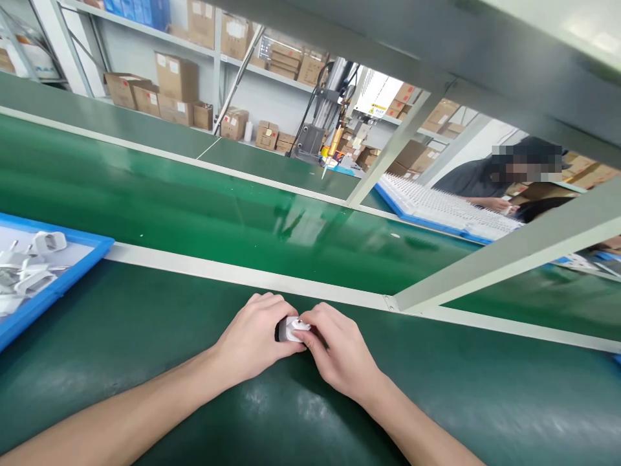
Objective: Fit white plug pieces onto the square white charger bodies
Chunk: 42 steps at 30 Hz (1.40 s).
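A small white plug housing (290, 329) is held above the green worktop, in the middle of the view. My left hand (255, 333) is closed around its left side, fingers over the top and thumb below. On its right end, my right hand (339, 343) pinches a small white part (301, 326) between thumb and forefinger. Whether that part is separate from the housing or one with it, I cannot tell. The fingers cover much of both. A dark gap shows beside the left palm.
At the left stands a blue-rimmed tray (92, 255) with several white plug housings (36, 278). Beyond a pale rail (242, 276) runs a green conveyor belt (194, 220). A slanting metal post (485, 268) rises at right. Across the belt are a machine (330, 110), another tray (436, 226) and a person (475, 178).
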Available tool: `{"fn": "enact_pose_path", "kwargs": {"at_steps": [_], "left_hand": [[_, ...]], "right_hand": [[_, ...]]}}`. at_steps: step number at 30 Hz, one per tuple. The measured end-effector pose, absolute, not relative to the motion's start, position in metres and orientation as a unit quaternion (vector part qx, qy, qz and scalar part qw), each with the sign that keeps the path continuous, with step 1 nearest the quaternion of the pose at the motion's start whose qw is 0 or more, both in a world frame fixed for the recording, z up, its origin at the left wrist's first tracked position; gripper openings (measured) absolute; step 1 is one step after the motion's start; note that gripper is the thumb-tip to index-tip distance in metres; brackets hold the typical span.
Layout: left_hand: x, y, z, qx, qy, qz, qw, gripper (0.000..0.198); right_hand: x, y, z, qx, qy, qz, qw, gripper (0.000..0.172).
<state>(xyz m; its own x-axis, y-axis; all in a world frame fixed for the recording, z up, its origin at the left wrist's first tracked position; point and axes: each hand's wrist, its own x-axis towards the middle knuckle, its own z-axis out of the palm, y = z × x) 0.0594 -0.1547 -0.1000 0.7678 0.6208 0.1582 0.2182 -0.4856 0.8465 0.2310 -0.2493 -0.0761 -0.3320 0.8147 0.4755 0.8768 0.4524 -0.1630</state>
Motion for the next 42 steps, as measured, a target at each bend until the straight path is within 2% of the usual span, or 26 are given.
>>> {"fn": "enact_pose_path", "kwargs": {"at_steps": [6,14,20,27,31,33,35,37,40,42], "left_hand": [[0.060,-0.152,-0.099,0.830,0.256,0.215,0.446,0.019],[0.060,-0.152,-0.096,0.820,0.277,0.185,0.465,0.023],[0.061,-0.153,-0.096,0.813,0.281,0.181,0.477,0.019],[0.060,-0.152,-0.095,0.820,0.279,0.162,0.474,0.026],[0.060,-0.152,-0.093,0.809,0.295,0.156,0.485,0.025],[0.060,-0.152,-0.093,0.804,0.299,0.149,0.492,0.025],[0.060,-0.152,-0.093,0.805,0.300,0.147,0.490,0.026],[0.059,-0.152,-0.093,0.811,0.295,0.153,0.482,0.027],[0.059,-0.152,-0.094,0.814,0.285,0.163,0.480,0.028],[0.059,-0.152,-0.096,0.812,0.284,0.161,0.484,0.029]], "right_hand": [[0.230,-0.248,-0.078,-0.517,-0.818,-0.047,0.247,0.013],[0.231,-0.247,-0.067,-0.581,-0.754,0.127,0.279,0.010],[0.230,-0.248,-0.069,-0.529,-0.825,-0.028,0.199,0.021],[0.235,-0.246,-0.069,-0.602,-0.712,0.191,0.306,0.012],[0.235,-0.248,-0.067,-0.608,-0.667,0.277,0.330,0.007],[0.235,-0.247,-0.064,-0.603,-0.654,0.284,0.358,0.014],[0.236,-0.245,-0.059,-0.601,-0.621,0.308,0.397,0.015],[0.239,-0.242,-0.052,-0.592,-0.574,0.388,0.413,0.018],[0.243,-0.240,-0.043,-0.564,-0.517,0.516,0.385,0.030],[0.243,-0.241,-0.042,-0.580,-0.536,0.490,0.369,0.030]]}}
